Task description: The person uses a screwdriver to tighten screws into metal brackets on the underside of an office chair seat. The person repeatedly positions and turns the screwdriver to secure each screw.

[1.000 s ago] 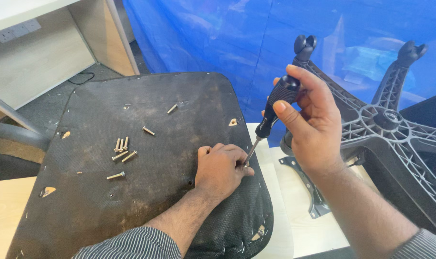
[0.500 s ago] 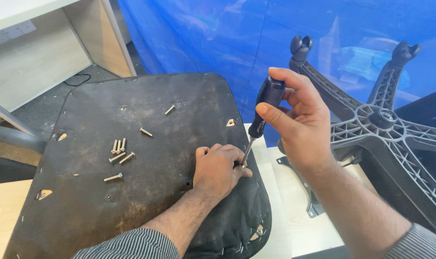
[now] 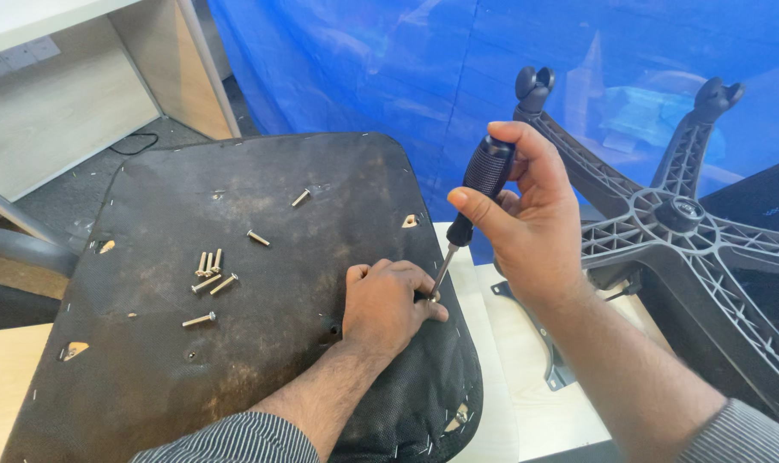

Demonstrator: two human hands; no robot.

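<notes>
My right hand (image 3: 535, 227) is wrapped around the screwdriver (image 3: 473, 201), held nearly upright with its tip down at the seat (image 3: 261, 283). My left hand (image 3: 389, 304) rests curled on the seat, fingers pinched round the tip. Loose screws (image 3: 209, 273) lie to the left; the chair base (image 3: 672, 223) stands on my right.

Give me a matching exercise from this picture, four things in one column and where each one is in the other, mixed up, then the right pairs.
1 screwdriver
2 loose bolts
3 chair base
4 left hand

A lying upturned at the right
B scattered on the seat underside
C gripped in the right hand
D pressed on the seat by the tool tip

Pairs: 1-C, 2-B, 3-A, 4-D
</notes>
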